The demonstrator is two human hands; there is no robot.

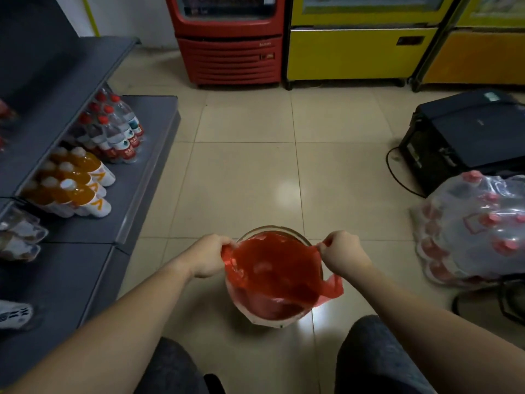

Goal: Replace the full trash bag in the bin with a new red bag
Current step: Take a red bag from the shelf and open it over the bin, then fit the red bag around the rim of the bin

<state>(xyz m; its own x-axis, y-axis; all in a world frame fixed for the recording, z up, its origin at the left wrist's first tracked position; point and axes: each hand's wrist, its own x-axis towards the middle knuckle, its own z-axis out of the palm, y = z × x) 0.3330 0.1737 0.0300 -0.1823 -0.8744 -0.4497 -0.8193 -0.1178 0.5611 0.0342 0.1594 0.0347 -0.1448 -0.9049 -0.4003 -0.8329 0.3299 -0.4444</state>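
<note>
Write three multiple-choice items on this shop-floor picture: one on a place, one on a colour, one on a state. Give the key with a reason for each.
1. Where does the bin stand?
A. on the tiled floor in front of the person
B. on the grey shelf
C. on top of the black machine

2. What colour is the bag in the bin?
A. black
B. red
C. white

3. What are the hands doing?
A. both hang idle
B. only one touches the bag
C. each grips an edge of the bag

Key:
1 A, the bin sits on floor tiles between the person's knees and the red cooler.
2 B, the plastic spread over the opening is red.
3 C, the left hand and the right hand each pinch the bag's edge at opposite sides.
</note>
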